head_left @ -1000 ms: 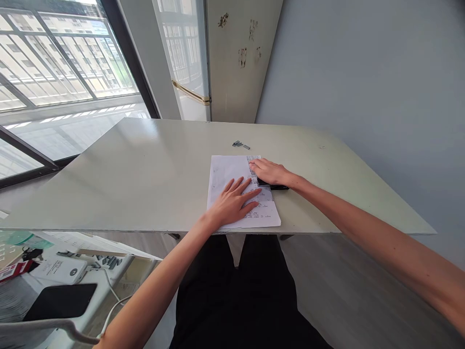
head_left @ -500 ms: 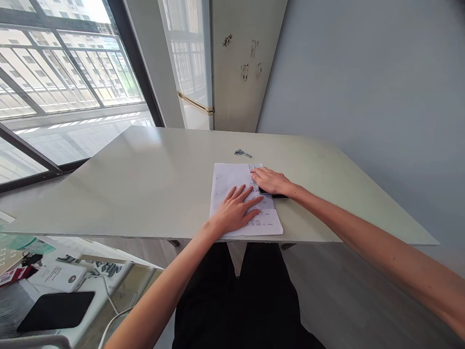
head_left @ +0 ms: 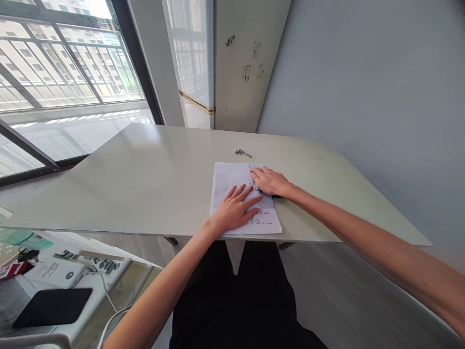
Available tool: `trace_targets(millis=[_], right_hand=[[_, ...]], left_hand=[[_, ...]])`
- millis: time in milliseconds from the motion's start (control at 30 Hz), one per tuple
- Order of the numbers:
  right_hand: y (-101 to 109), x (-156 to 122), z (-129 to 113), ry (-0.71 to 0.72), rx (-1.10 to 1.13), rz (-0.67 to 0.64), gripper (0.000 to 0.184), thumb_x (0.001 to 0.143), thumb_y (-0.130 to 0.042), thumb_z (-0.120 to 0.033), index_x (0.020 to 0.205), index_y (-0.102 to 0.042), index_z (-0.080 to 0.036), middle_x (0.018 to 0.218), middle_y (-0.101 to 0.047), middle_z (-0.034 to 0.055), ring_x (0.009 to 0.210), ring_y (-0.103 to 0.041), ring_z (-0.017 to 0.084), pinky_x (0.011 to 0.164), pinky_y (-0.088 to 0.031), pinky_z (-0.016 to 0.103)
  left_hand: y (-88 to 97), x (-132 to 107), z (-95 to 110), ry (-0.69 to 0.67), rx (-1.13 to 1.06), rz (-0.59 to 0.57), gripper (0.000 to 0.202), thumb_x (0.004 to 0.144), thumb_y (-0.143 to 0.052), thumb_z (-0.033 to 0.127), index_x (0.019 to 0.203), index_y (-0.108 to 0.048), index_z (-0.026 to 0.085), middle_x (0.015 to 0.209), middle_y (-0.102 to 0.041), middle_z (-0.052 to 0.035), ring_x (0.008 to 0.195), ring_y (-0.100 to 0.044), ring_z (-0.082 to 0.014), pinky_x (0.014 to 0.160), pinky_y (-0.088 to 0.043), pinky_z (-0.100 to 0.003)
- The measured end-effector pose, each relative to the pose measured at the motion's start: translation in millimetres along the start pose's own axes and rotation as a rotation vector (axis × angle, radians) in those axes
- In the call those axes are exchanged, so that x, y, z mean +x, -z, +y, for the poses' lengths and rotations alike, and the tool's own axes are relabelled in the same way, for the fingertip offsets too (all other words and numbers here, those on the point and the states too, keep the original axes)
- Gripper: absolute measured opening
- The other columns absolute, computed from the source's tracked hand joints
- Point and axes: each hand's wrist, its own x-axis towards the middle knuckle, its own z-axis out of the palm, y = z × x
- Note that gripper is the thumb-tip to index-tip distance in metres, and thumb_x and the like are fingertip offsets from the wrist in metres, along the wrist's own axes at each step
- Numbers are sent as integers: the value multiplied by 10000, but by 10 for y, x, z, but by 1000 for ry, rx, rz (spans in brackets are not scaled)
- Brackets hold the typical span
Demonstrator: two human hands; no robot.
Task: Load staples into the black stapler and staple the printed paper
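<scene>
Printed paper sheets (head_left: pixel 227 177) lie near the table's front edge, a smaller printed part at the lower right. My left hand (head_left: pixel 236 209) rests flat on them with its fingers spread. Over their right edge, my right hand (head_left: pixel 269 181) is laid on a long black stapler (head_left: pixel 277 196), pressing down with its fingers stretched forward. Most of the stapler is hidden under the palm; only a dark strip shows by the wrist. Beyond the paper's top edge lie several small grey staple strips (head_left: pixel 240 152).
The pale table (head_left: pixel 163 189) reaches toward a fridge (head_left: pixel 236 97) and a grey wall (head_left: pixel 363 72). At lower left, a lower shelf bears a black tablet-like slab (head_left: pixel 53 308), a white box (head_left: pixel 56 272), a cable (head_left: pixel 107 291) and more grey strips (head_left: pixel 108 265). A window stands at left.
The view has shifted slightly. Both hands keep nearly the same place on the paper, and a little less of the black stapler shows beside my right wrist.
</scene>
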Motion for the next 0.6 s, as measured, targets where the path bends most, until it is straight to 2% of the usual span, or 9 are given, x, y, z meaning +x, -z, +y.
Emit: trace_targets(millis=[167,367,600], right_hand=[[-34,-32,-76,1,-54,32,573,1085,-192,-454,1542,-493,-283,1577,-532,137,1418,-511,357,1153,-372,583],[-56,-62,-148,-1,-74,68,578,1088,-198,-441,1547,-505,-271,1617,-481,160,1453,-457,390,1155,-340,624],[-34,-26,-93,21,28,70,554,1085,-262,-441,1542,-518,-259,1618,-510,132,1407,-528,389,1152,-370,616]], left_hand=[[-2,1,-11,-14,-12,21,511,1118,-364,553,1580,-501,385,1762,-263,19,1615,-272,-297,1320,-177,-520],[1,4,-23,-19,-9,5,506,1117,-383,542,1573,-517,367,1755,-290,-8,1614,-274,-298,1319,-182,-517],[8,-15,-20,-14,-20,19,505,1124,-387,519,1582,-512,348,1768,-243,-27,1617,-262,-317,1316,-177,-533]])
